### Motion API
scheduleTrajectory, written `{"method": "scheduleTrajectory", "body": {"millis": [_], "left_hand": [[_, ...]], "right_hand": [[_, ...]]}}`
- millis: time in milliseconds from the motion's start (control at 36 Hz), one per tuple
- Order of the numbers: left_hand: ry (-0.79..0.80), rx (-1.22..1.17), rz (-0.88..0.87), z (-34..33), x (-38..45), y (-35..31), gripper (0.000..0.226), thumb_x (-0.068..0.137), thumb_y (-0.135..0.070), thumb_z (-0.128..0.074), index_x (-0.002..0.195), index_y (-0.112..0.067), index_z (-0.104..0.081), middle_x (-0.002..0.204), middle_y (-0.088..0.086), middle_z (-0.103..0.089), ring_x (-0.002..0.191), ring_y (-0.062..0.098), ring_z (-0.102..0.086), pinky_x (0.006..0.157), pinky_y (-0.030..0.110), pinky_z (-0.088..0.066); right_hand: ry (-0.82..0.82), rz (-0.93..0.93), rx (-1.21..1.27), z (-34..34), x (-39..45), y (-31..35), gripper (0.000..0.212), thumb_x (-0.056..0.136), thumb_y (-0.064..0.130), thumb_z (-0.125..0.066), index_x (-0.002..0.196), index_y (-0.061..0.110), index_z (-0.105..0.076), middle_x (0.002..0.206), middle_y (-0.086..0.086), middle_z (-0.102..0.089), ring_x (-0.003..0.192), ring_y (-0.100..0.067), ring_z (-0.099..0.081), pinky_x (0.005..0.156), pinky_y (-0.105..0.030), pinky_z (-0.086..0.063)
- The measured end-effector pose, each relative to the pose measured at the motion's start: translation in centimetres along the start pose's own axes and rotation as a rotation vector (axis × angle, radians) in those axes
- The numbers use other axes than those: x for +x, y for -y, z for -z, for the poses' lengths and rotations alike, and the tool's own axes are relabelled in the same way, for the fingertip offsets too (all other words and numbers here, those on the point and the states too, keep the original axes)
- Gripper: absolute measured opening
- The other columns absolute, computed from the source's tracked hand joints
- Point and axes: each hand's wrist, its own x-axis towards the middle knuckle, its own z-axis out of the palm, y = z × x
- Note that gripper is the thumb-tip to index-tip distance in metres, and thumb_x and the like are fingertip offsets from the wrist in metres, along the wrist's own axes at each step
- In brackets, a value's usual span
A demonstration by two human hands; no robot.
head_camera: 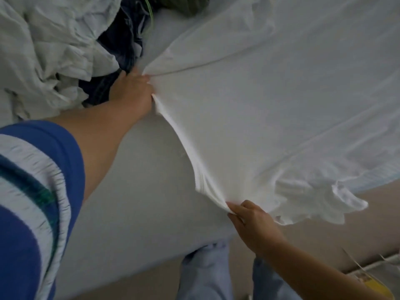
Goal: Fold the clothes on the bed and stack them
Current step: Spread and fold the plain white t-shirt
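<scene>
In the head view, a large white cotton garment is lying spread across the centre and right of the frame on the pale grey bed, with its lower right part hanging past the bed's edge. The left hand, reaching in from the left of the frame at mid height, is gripping one gathered corner of the white garment; its fingers are curled round the bunched cloth and mostly hidden by it, and creases are running out from that grip toward the upper right. The right hand, coming up from the lower right of the frame, is pinching the garment's near edge between thumb and fingers, and the cloth is bunching into folds there. Between the two hands the garment's edge is curving in a taut line. In the upper left of the frame a crumpled heap of pale grey-white clothes is lying on the bed, touching a dark navy garment just beside the left hand. An olive green garment is showing at the top edge. The left arm is wearing a blue sleeve with white and green stripes, filling the lower left. Light blue trousers are showing at the bottom centre, against the bed's edge.
</scene>
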Motion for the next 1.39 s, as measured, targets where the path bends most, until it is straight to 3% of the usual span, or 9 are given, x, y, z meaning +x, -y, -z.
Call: {"method": "scheduleTrajectory", "body": {"millis": [83, 250, 500, 750, 833, 944, 1056, 1222, 1389], "left_hand": [[0.118, 0.097, 0.044, -0.6, -0.3, -0.2, 0.046, 0.090, -0.022, -0.050, 0.136, -0.028, -0.046, 0.156, 0.003, -0.017, 0.143, 0.025, -0.001, 0.115, 0.043, -0.003], [0.258, 0.054, 0.109, -0.4, -1.6, -1.4, 0.065, 0.090, -0.026, -0.047, 0.149, -0.020, -0.020, 0.159, 0.004, 0.001, 0.144, 0.026, 0.003, 0.116, 0.043, -0.002], [0.039, -0.486, 0.183, -0.9, -11.2, -9.2, 0.037, 0.083, -0.019, -0.056, 0.119, -0.014, -0.062, 0.133, 0.014, -0.047, 0.122, 0.032, -0.044, 0.100, 0.036, -0.035], [0.467, -0.932, 0.452, -6.2, -21.6, -21.7, 0.010, 0.084, -0.027, -0.058, 0.083, -0.019, -0.063, 0.100, 0.009, -0.067, 0.096, 0.029, -0.060, 0.071, 0.026, -0.037], [0.497, -1.056, 0.624, -8.5, -22.8, -25.8, 0.028, 0.084, -0.032, -0.060, 0.068, -0.008, -0.061, 0.081, 0.018, -0.065, 0.083, 0.031, -0.061, 0.064, 0.028, -0.035], [0.436, -1.394, 1.004, -10.5, -23.5, -30.3, 0.038, 0.081, -0.040, -0.065, 0.066, -0.006, -0.063, 0.063, 0.014, -0.060, 0.065, 0.028, -0.058, 0.060, 0.032, -0.044], [0.326, -1.800, 1.231, -11.8, -22.9, -34.3, 0.024, 0.081, -0.037, -0.069, 0.079, -0.014, -0.061, 0.067, 0.004, -0.061, 0.059, 0.016, -0.058, 0.060, 0.027, -0.043], [0.037, -2.143, 1.425, -12.8, -21.9, -37.9, 0.025, 0.092, -0.026, -0.055, 0.114, -0.014, -0.056, 0.092, 0.004, -0.060, 0.073, 0.014, -0.058, 0.058, 0.025, -0.044], [-0.234, -2.449, 1.487, -12.8, -24.1, -38.3, 0.013, 0.094, -0.016, -0.048, 0.093, -0.013, -0.060, 0.084, 0.004, -0.067, 0.075, 0.018, -0.065, 0.053, 0.028, -0.056]], "right_hand": [[0.034, -0.022, -0.031, -1.1, 0.9, 0.3, 0.039, 0.099, 0.034, -0.038, 0.137, 0.033, -0.044, 0.117, 0.001, -0.054, 0.108, -0.017, -0.051, 0.086, -0.024, -0.038], [0.144, -0.066, -0.130, -3.0, 1.3, -0.7, 0.047, 0.096, 0.034, -0.042, 0.142, 0.031, -0.036, 0.130, 0.000, -0.049, 0.121, -0.020, -0.046, 0.095, -0.025, -0.035], [0.074, -0.246, -0.032, 0.5, -2.2, -3.1, 0.032, 0.090, 0.030, -0.054, 0.121, 0.025, -0.059, 0.113, 0.002, -0.061, 0.099, -0.016, -0.057, 0.081, -0.025, -0.041], [-0.170, -0.453, 0.021, 6.3, -5.2, -9.9, 0.035, 0.091, 0.026, -0.055, 0.124, 0.016, -0.056, 0.122, -0.009, -0.056, 0.111, -0.026, -0.053, 0.092, -0.036, -0.042], [-0.328, -0.486, -0.027, 7.2, -5.5, -13.2, 0.047, 0.089, 0.027, -0.057, 0.132, 0.013, -0.045, 0.135, -0.013, -0.041, 0.125, -0.031, -0.037, 0.103, -0.041, -0.031], [-0.443, -0.512, 0.116, 7.9, -5.0, -17.2, 0.063, 0.084, 0.031, -0.064, 0.137, 0.010, -0.037, 0.141, -0.014, -0.033, 0.131, -0.031, -0.028, 0.109, -0.042, -0.026], [-0.275, -0.459, 0.085, 8.1, -3.6, -20.0, 0.068, 0.081, 0.043, -0.066, 0.135, 0.010, -0.042, 0.132, -0.011, -0.047, 0.121, -0.030, -0.045, 0.098, -0.038, -0.037], [-0.310, -0.313, 0.233, 8.6, -2.5, -22.1, 0.023, 0.081, 0.039, -0.067, 0.087, 0.019, -0.058, 0.073, 0.004, -0.056, 0.070, -0.017, -0.053, 0.062, -0.028, -0.038], [-0.194, -0.265, 0.467, 7.7, -4.9, -23.9, 0.013, 0.082, 0.036, -0.067, 0.083, 0.023, -0.067, 0.065, 0.011, -0.062, 0.058, -0.005, -0.058, 0.053, -0.021, -0.045]]}}
